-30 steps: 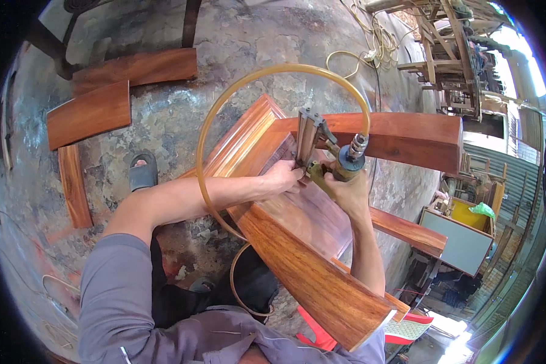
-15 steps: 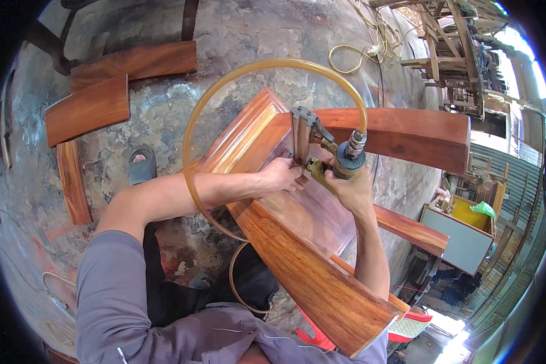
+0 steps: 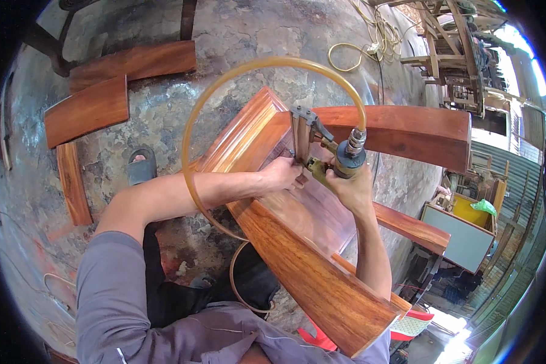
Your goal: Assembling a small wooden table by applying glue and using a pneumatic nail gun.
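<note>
My right hand (image 3: 353, 189) is wrapped round the grip of an air nail gun (image 3: 349, 159), whose magazine points away from me. A clear amber air hose (image 3: 279, 62) loops from its metal coupling over to the left. Close by the gun's nose, my left hand (image 3: 280, 174) has its fingers pinched together low inside a reddish-brown wooden piece of furniture (image 3: 312, 273). Whatever those fingers hold is hidden by the hand and the gun. The furniture has a moulded edge (image 3: 242, 133) on its far left and a thick post (image 3: 412, 136) at the far right.
Loose wooden boards (image 3: 88, 112) lie on the worn floor at the left, near my sandalled foot (image 3: 142, 165). A coiled hose (image 3: 379, 39) rests at the back. To the right stand a wooden rack (image 3: 455, 54) and a pale box (image 3: 458, 236). Something red (image 3: 315, 337) is beneath the furniture.
Hardly anything differs. My left hand has shifted very slightly beside the nail gun's nose, while my right hand keeps its grip on the gun.
</note>
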`<state>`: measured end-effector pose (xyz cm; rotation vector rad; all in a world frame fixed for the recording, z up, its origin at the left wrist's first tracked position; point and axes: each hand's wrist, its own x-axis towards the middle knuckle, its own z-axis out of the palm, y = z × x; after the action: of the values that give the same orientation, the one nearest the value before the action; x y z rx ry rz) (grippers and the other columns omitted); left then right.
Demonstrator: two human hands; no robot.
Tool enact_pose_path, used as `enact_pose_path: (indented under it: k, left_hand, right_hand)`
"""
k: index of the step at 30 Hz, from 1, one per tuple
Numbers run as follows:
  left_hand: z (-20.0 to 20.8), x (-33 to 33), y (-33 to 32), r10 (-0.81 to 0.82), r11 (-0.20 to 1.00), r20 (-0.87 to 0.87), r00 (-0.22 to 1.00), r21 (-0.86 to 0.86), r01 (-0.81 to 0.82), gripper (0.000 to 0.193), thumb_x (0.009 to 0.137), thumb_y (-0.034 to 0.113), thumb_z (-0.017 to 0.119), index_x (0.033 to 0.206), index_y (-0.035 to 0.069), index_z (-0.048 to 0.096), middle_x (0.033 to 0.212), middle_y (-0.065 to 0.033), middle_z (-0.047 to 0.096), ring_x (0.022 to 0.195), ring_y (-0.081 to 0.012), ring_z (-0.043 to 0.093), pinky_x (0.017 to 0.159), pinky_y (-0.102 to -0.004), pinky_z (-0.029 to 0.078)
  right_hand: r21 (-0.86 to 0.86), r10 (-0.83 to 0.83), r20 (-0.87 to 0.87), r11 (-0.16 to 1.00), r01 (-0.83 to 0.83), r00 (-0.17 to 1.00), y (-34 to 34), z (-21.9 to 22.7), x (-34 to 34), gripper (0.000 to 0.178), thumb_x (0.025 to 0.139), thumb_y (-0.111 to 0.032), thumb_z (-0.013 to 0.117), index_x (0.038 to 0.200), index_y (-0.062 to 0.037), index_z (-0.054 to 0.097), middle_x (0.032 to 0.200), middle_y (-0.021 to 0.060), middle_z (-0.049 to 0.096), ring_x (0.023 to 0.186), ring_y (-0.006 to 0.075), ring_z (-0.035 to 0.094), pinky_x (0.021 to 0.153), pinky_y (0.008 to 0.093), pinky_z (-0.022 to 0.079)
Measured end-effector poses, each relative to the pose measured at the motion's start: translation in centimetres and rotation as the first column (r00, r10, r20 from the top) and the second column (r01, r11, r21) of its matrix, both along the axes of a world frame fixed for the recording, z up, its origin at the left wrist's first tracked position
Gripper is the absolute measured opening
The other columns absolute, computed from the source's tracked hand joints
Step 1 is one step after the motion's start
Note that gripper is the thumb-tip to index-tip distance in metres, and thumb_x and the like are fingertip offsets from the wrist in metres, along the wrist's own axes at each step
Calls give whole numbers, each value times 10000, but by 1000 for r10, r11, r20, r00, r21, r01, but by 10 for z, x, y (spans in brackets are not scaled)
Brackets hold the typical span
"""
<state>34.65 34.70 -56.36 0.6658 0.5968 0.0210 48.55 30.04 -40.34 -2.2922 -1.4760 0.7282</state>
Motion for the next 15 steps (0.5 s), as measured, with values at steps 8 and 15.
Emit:
enact_pose_path:
  k: [8,15]
  left_hand:
    - [20,-21,8,-276,936,-116,954,196,294,397,1068,319,471,1295,11,579,1178,-126,682,936,-222,716,787,-329,583]
    - [15,-39,11,-330,788,-90,940,522,327,426,1045,304,516,1313,-20,585,1102,-162,692,945,-233,672,824,-364,554]
  right_hand:
    - [-20,-30,-39,999,30,999,-16,-3,-10,282,772,-72,757,1052,-72,787,913,64,783,875,145,735,836,319,557]
    - [-89,1,-43,996,-5,999,-16,3,-19,151,820,2,724,961,18,671,1036,77,782,940,134,697,889,319,552]
